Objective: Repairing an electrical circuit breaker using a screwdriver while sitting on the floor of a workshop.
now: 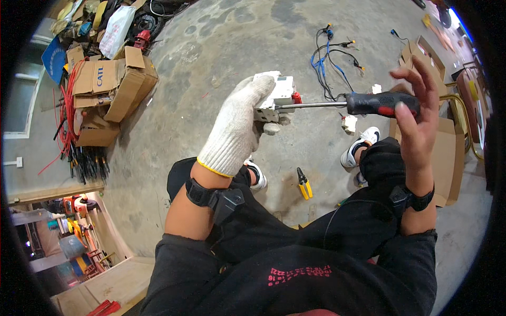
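My left hand [235,121], in a white knit glove, grips a white electrical module [280,89] with a red part on its right side. The shaft of a screwdriver [371,104] lies level, its tip at the module's lower front. My bare right hand [419,116] is on the black and red handle, thumb against it and upper fingers raised and loosely curved. On the floor beyond, black and blue cables with connectors [326,63] lie spread out. A small white part [348,124] lies below the handle, and yellow-handled pliers [303,184] lie between my feet.
Cardboard boxes [97,87], red cable [68,121] and mixed clutter are piled at the left. Flattened cardboard [443,158] and an open carton [427,55] lie at the right, near chairs [469,105]. A doorway at lower left shows tools [74,247].
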Motion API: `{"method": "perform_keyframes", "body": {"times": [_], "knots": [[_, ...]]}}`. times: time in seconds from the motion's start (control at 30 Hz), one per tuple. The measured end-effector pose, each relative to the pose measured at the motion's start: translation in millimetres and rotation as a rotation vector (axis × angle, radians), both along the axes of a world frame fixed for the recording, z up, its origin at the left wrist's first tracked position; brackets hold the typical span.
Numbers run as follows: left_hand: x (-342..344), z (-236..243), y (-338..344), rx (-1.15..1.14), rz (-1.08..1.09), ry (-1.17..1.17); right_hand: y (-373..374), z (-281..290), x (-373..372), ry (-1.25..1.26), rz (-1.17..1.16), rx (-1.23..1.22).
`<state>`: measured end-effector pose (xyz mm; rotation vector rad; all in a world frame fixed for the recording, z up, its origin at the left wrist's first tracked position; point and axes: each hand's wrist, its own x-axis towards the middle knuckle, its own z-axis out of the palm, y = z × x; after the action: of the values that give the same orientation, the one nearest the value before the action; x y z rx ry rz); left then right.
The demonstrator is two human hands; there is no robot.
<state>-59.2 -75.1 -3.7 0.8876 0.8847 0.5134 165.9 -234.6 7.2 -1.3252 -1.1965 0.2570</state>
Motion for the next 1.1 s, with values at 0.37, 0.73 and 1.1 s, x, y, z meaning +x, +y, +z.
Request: {"method": "perform_keyframes", "body": {"times": [0.37, 0.73, 1.1], "knots": [[0.0, 0.3, -1.6, 0.021, 0.023, -0.001, -4.3, 5.6, -3.7, 0.063, -0.025, -0.136], [0.0, -0.6, 0.2, 0.017, 0.005, 0.033, -1.5, 5.5, -3.5, 0.049, -0.061, -0.146], [-0.4, 1.4, -1.1, 0.013, 0.002, 0.015, -2.3, 1.3, -3.0, -0.005, -0.066, -0.087]]}}
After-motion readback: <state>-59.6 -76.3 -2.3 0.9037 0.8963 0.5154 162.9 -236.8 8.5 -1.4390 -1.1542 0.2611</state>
